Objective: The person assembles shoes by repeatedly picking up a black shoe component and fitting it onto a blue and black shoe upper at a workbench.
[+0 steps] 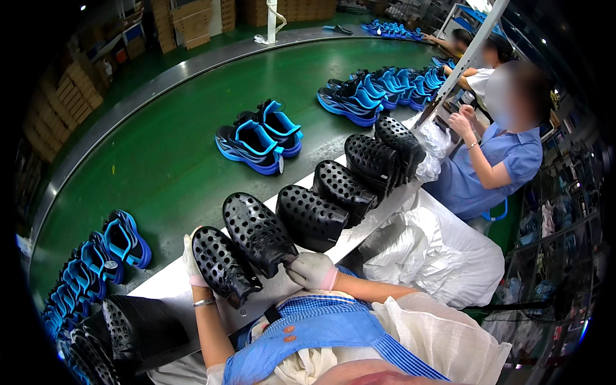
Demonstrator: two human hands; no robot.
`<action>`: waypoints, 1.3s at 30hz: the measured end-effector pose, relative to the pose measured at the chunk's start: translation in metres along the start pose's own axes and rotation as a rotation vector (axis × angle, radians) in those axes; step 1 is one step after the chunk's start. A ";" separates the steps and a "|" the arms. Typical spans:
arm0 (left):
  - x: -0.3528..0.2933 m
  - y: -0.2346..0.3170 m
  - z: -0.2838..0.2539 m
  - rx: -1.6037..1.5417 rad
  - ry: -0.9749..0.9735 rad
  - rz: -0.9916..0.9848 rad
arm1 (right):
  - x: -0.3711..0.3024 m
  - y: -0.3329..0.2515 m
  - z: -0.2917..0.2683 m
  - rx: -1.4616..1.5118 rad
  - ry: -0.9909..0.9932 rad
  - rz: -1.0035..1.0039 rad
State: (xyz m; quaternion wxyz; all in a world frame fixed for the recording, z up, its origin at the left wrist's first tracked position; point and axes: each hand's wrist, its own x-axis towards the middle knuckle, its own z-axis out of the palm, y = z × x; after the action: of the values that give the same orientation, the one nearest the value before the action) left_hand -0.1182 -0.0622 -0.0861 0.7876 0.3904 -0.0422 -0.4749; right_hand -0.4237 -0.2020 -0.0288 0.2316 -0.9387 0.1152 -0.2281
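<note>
My left hand point(192, 260), in a pale glove, is closed around the outer side of a black shoe-shaped form point(224, 263) punched with round holes, most likely a plastic shoe insert. Just right of it lies a second perforated form point(255, 226). At its near end the gloved fingers of my right hand point(312, 270) pinch the edge; the fingertips are partly hidden. More of these forms, one point(311, 215) beside the second and others point(371, 157) farther right, stand in a row along the white ledge point(167, 282).
Beyond the ledge a green conveyor belt point(160, 160) carries a blue-and-black sneaker pair point(256, 138), with more sneakers point(378, 90) at far right and stacked sneakers point(96, 263) at left. More black forms point(138, 327) sit lower left. A white bag point(443, 256) and a co-worker point(484, 147) are right.
</note>
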 end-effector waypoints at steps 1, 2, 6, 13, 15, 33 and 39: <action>0.003 -0.004 -0.004 0.000 0.000 0.002 | 0.000 0.000 -0.001 -0.008 0.005 0.008; 0.006 -0.007 -0.009 0.032 0.030 0.057 | 0.001 0.002 -0.001 -0.008 0.005 0.005; 0.005 -0.015 -0.001 0.502 0.090 0.414 | 0.001 0.007 0.001 -0.035 -0.053 0.028; -0.001 0.018 0.018 0.415 0.078 0.175 | 0.001 -0.001 -0.001 0.002 -0.011 0.009; -0.002 0.040 0.057 0.722 0.059 0.319 | 0.002 0.000 -0.002 0.000 0.042 -0.013; 0.047 0.086 0.195 1.379 -0.915 -0.220 | -0.011 0.019 -0.008 0.129 0.051 0.076; 0.093 0.085 0.242 1.773 -0.649 0.254 | -0.012 0.017 -0.008 0.136 0.122 0.071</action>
State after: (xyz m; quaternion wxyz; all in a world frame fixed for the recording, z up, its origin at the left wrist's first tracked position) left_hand -0.1128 -0.2530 0.1086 0.2002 0.6873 -0.6457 -0.2659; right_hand -0.4402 -0.2159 -0.0355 0.2953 -0.9005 0.1462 -0.2837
